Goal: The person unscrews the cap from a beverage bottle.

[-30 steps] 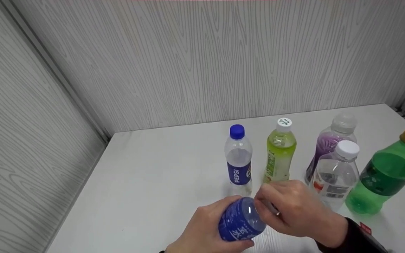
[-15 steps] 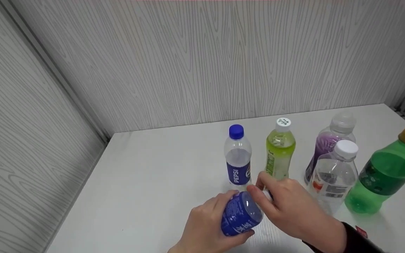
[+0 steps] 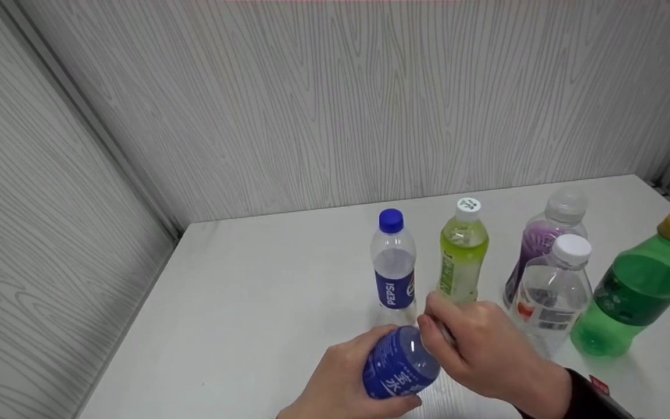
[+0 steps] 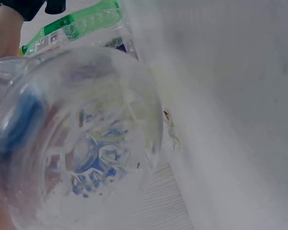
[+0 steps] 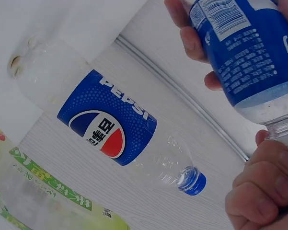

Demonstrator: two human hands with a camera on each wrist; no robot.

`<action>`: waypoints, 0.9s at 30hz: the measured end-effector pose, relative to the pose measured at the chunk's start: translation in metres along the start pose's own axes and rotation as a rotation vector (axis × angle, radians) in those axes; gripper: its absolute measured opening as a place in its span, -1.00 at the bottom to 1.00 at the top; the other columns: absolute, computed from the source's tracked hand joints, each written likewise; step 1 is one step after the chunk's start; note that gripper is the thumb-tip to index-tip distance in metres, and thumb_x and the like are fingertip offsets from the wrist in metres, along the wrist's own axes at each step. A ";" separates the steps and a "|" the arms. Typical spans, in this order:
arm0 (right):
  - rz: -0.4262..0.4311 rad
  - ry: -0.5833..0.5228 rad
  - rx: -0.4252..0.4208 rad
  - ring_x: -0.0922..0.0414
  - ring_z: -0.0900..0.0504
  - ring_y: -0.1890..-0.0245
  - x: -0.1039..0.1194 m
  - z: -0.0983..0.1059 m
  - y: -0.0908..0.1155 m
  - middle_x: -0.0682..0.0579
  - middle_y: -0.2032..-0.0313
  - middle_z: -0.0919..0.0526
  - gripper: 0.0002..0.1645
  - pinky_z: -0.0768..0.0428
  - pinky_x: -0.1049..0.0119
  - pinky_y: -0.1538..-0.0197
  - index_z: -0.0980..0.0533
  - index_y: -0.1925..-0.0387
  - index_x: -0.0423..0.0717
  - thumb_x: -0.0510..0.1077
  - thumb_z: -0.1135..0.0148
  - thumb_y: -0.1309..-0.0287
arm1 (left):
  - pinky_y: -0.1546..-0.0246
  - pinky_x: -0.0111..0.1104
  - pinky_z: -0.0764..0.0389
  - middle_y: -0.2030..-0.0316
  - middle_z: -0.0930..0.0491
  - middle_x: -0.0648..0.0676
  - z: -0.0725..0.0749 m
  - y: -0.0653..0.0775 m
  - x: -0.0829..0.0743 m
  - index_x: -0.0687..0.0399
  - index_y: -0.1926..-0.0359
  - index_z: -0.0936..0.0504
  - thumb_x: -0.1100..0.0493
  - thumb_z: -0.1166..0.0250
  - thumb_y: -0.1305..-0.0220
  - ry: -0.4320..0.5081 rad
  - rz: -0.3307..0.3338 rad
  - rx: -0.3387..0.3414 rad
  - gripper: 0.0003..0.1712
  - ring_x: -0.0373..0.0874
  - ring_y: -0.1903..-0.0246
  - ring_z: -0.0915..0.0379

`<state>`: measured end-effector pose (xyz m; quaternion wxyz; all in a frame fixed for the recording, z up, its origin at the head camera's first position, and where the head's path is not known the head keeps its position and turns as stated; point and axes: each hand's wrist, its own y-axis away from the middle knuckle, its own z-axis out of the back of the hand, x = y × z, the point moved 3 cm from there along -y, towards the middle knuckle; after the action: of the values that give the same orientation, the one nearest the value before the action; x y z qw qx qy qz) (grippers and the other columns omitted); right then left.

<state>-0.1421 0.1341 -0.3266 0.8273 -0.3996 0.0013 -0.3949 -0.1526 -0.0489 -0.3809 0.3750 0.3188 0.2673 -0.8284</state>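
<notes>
My left hand (image 3: pixel 346 372) grips a clear plastic water bottle (image 3: pixel 396 366) by its blue label. The bottle is tilted, with its neck toward the right. At the neck end, my right hand (image 3: pixel 486 346) curls its thumb and fingers round the bottle cap, which they almost wholly hide. In the right wrist view, the curled fingers (image 5: pixel 263 187) sit right at the neck, below the blue label (image 5: pixel 249 52). The left wrist view is largely filled by the bottle's clear base (image 4: pixel 96 153). Just behind the hands stands a Pepsi bottle (image 3: pixel 393 262) with a blue cap.
A green-yellow drink bottle (image 3: pixel 463 250) stands behind my right hand. Farther right are a purple-labelled bottle (image 3: pixel 535 238), a clear bottle (image 3: pixel 553 285) with a white cap and a green bottle (image 3: pixel 637 285) with an orange cap. Wood-grain panels (image 3: pixel 323 105) border the white table (image 3: pixel 242 302).
Both hands and the water bottle rose slightly, then came back down. My right fingers, more extended half a second ago, are curled tighter at the neck. The standing bottles have stayed put.
</notes>
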 end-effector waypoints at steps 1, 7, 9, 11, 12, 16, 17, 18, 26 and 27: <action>0.046 0.000 -0.010 0.56 -0.28 0.70 0.000 0.001 0.000 0.34 0.75 -0.22 -0.77 -0.23 0.75 0.66 -0.35 0.48 0.06 -0.28 -0.20 -0.11 | 0.09 -0.51 -0.61 0.07 -0.62 -0.20 0.000 0.000 0.000 -0.36 -0.21 -0.34 -0.34 -0.34 -0.01 0.024 0.001 0.013 -0.26 -0.45 0.16 -0.53; 0.307 0.000 -0.069 0.49 -0.21 0.72 -0.003 0.003 0.000 0.27 0.76 -0.24 -0.78 -0.13 0.80 0.59 -0.34 0.53 0.01 -0.29 -0.20 0.04 | 0.04 -0.52 -0.59 0.04 -0.61 -0.20 0.000 0.000 0.000 -0.38 -0.22 -0.33 -0.27 -0.36 -0.03 0.117 -0.003 0.092 -0.27 -0.45 0.14 -0.53; 0.346 -0.010 -0.072 0.48 -0.19 0.72 -0.003 0.004 -0.001 0.26 0.77 -0.23 -0.77 -0.09 0.81 0.57 -0.33 0.55 0.01 -0.31 -0.21 0.07 | 0.02 -0.52 -0.58 0.03 -0.61 -0.20 0.000 0.000 0.000 -0.39 -0.23 -0.32 -0.26 -0.36 -0.04 0.135 0.007 0.113 -0.28 -0.45 0.12 -0.53; 0.350 -0.018 -0.065 0.47 -0.19 0.72 -0.002 0.005 -0.001 0.25 0.76 -0.24 -0.77 -0.11 0.81 0.57 -0.35 0.54 0.01 -0.32 -0.22 0.10 | 0.00 -0.52 -0.58 0.02 -0.60 -0.21 0.000 0.000 -0.001 -0.41 -0.23 -0.31 -0.26 -0.36 -0.04 0.144 0.025 0.122 -0.28 -0.45 0.11 -0.53; 0.325 -0.027 -0.052 0.48 -0.22 0.71 -0.002 0.006 -0.001 0.25 0.76 -0.27 -0.79 -0.14 0.81 0.58 -0.36 0.51 0.01 -0.31 -0.22 0.07 | 0.00 -0.51 -0.58 0.01 -0.60 -0.21 0.000 0.000 -0.001 -0.41 -0.23 -0.31 -0.27 -0.36 -0.04 0.138 0.028 0.117 -0.27 -0.44 0.11 -0.53; 0.117 -0.031 -0.010 0.53 -0.19 0.69 -0.003 0.008 0.000 0.33 0.72 -0.27 -0.87 -0.14 0.78 0.60 -0.47 0.29 0.02 -0.10 -0.23 -0.11 | 0.00 -0.49 -0.59 0.01 -0.60 -0.21 0.000 -0.001 -0.001 -0.43 -0.23 -0.30 -0.33 -0.35 -0.01 0.098 0.063 0.075 -0.25 -0.43 0.09 -0.53; 0.049 -0.035 0.000 0.54 -0.17 0.69 -0.004 0.009 0.000 0.36 0.71 -0.26 -0.83 -0.13 0.76 0.61 -0.48 0.22 0.03 -0.03 -0.21 -0.16 | 0.00 -0.49 -0.59 0.01 -0.60 -0.22 0.000 -0.001 -0.001 -0.43 -0.24 -0.30 -0.36 -0.34 0.00 0.082 0.073 0.063 -0.23 -0.43 0.09 -0.53; -0.012 -0.036 0.004 0.55 -0.15 0.69 -0.005 0.010 0.001 0.38 0.70 -0.24 -0.78 -0.11 0.74 0.62 -0.49 0.17 0.04 0.03 -0.18 -0.20 | 0.00 -0.48 -0.60 0.00 -0.60 -0.22 0.000 -0.002 -0.001 -0.44 -0.24 -0.29 -0.38 -0.33 0.01 0.072 0.084 0.051 -0.22 -0.43 0.08 -0.53; -0.348 -0.018 0.130 0.45 -0.19 0.74 -0.007 0.007 -0.002 0.40 0.75 -0.17 -0.84 -0.20 0.54 0.66 -0.50 0.26 0.15 0.09 -0.08 -0.30 | 0.02 -0.40 -0.65 -0.03 -0.61 -0.18 -0.001 -0.001 -0.002 -0.30 -0.27 -0.30 -0.51 -0.21 0.02 -0.151 0.044 -0.092 -0.13 -0.35 0.05 -0.58; -0.389 -0.023 0.159 0.44 -0.21 0.75 -0.006 0.006 -0.003 0.38 0.76 -0.18 -0.82 -0.21 0.53 0.66 -0.49 0.29 0.17 0.12 -0.06 -0.31 | 0.03 -0.40 -0.65 -0.03 -0.62 -0.17 -0.002 0.000 -0.002 -0.28 -0.27 -0.30 -0.52 -0.19 0.02 -0.190 0.034 -0.109 -0.12 -0.34 0.05 -0.59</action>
<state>-0.1466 0.1410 -0.3229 0.7645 -0.3301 -0.1163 -0.5414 -0.1509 -0.0466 -0.3804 0.4294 0.2225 0.2700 -0.8326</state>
